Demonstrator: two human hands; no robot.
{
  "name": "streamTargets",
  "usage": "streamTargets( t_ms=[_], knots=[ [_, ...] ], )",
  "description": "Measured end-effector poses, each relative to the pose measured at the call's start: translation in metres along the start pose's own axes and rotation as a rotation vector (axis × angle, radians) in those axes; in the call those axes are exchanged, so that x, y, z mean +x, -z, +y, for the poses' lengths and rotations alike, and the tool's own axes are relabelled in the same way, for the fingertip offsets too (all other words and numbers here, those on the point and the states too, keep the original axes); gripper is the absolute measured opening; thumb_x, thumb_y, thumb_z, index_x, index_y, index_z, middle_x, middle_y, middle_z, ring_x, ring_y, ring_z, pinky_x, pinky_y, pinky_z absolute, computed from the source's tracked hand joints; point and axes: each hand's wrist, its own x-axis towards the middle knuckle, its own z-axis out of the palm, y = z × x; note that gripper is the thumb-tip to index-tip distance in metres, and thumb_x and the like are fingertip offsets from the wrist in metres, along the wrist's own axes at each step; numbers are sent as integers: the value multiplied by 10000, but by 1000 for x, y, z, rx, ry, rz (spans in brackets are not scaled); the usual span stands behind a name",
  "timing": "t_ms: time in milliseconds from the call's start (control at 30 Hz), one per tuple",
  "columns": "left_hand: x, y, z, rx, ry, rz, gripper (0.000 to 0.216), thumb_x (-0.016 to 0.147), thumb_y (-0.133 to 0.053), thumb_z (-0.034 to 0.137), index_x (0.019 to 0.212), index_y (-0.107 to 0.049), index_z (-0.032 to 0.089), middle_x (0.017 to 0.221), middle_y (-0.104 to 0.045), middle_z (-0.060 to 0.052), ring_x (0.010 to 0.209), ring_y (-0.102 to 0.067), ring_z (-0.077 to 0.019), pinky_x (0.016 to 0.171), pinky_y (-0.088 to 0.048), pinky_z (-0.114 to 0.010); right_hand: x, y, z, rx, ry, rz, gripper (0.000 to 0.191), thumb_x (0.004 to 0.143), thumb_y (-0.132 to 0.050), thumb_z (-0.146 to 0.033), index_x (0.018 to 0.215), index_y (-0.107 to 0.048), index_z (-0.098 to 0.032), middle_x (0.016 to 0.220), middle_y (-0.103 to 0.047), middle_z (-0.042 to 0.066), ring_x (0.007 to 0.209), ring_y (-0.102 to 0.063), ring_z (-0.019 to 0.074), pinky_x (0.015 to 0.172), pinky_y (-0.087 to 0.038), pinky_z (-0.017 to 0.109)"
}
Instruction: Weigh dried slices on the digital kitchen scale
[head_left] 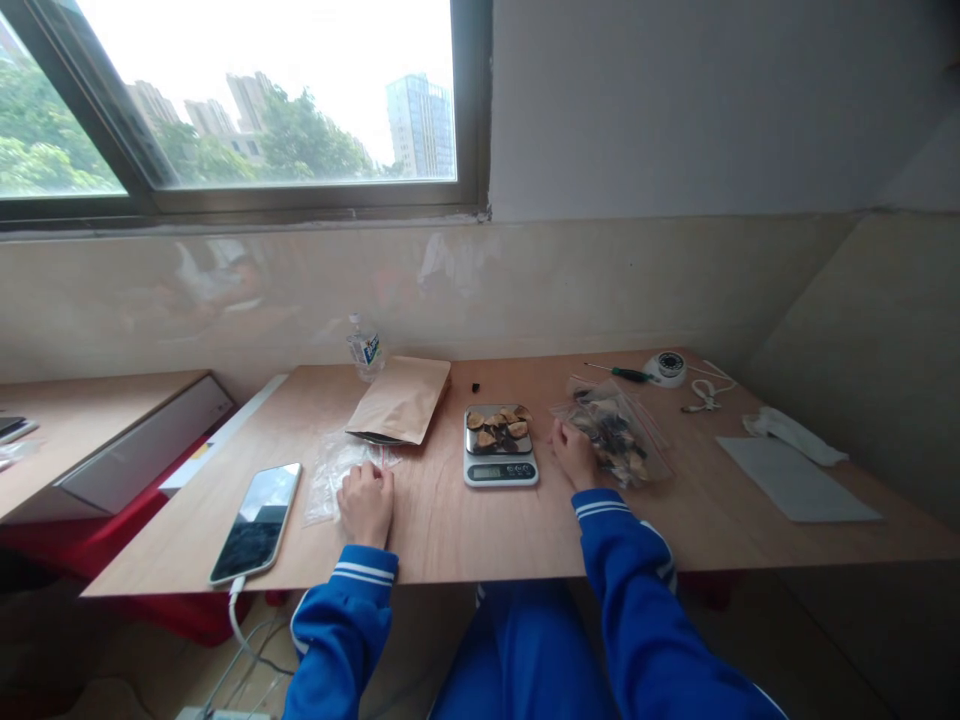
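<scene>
One head camera looks forward and down from close above the table (450, 540), facing the window (247, 100).

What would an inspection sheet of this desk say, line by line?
Surface: wooden table, dry, by a window.
Job's things: digital scale with dried pieces on its pan; open clear zip bag of dried pieces; empty clear bag; brown paper pouch.
Clutter: phone, water bottle, screwdriver, round white device, grey sheet.
Hands: left hand closed on the empty clear bag; right hand at the zip bag's mouth, grip unclear.
Cables: white cable from the phone down to the floor.
Surroundings: second desk at left.
</scene>
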Motion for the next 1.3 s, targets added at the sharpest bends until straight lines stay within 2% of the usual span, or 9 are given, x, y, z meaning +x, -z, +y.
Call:
streamTargets(
  t_ms=[233, 333, 400, 500, 633, 867, 1000, 1133, 1300],
  knots=[
    [-87, 33, 36, -621, -88, -56, 193, 870, -422, 352, 744, -466, 213, 668, -522, 8, 606, -541, -158, 601, -426, -286, -2, 8, -6, 98, -51, 59, 516, 897, -257, -470, 540, -522, -209, 649, -637, 98, 639, -580, 188, 663, -410, 301],
    [-116, 45, 56, -774, -106, -41, 166, 896, -399, 315, 798, -487, 212, 720, -547, -2, 640, -566, -145, 621, -453, -274, -25, 21, -37, 233, -176, 123, 543, 891, -260, -525, 569, -547, -196, 627, -616, 83, 626, -574, 185, 653, -426, 303],
    [-123, 49, 66, -815, -103, 19, 143, 893, -414, 297, 820, -499, 209, 774, -566, -24, 721, -583, -158, 675, -470, -289, -51, 29, -72, 403, -205, 10, 475, 889, -317, -526, 705, -590, -185, 671, -618, 55, 645, -578, 170, 633, -446, 282],
    [-123, 49, 74, -843, -131, 43, 117, 885, -441, 280, 867, -524, 199, 865, -588, -55, 846, -589, -183, 768, -478, -332, -92, 31, -130, 685, -146, -295, 362, 859, -457, -488, 1029, -582, -194, 923, -658, 60, 807, -619, 166, 698, -493, 267],
    [-122, 50, 74, -885, -242, -96, 175, 885, -427, 243, 1003, -547, 193, 1002, -598, -88, 953, -583, -205, 837, -474, -378, -119, 24, -175, 733, -235, -290, 301, 835, -525, -443, 956, -608, -180, 879, -675, 65, 805, -638, 180, 722, -516, 278],
    [-122, 61, 63, -1098, -41, -330, 263, 922, -356, 363, 1001, -536, 188, 965, -624, -85, 935, -606, -199, 840, -475, -356, -119, 31, -178, 713, -215, -405, 284, 854, -502, -399, 923, -700, -207, 919, -707, 72, 867, -655, 224, 785, -519, 333],
    [-116, 62, 61, -1212, 53, -450, 314, 906, -373, 446, 943, -540, 183, 865, -630, -59, 842, -616, -189, 790, -481, -330, -126, 30, -181, 614, -159, -341, 222, 822, -545, -365, 770, -705, -221, 774, -693, 55, 751, -646, 210, 705, -524, 326],
    [-109, 57, 53, -1208, 31, -511, 372, 900, -362, 475, 928, -574, 171, 843, -638, -66, 824, -605, -193, 756, -466, -317, -130, 22, -183, 537, -139, -263, 254, 765, -618, -350, 555, -606, -207, 632, -617, 27, 627, -600, 174, 594, -496, 280],
    [-97, 59, 42, -1109, -94, -543, 426, 902, -338, 488, 676, -527, 180, 611, -554, -18, 617, -560, -165, 636, -422, -292, -126, 31, -185, 637, -197, -387, 240, 783, -599, -356, 603, -631, -200, 651, -638, 16, 646, -629, 169, 622, -505, 269]
  ],
)
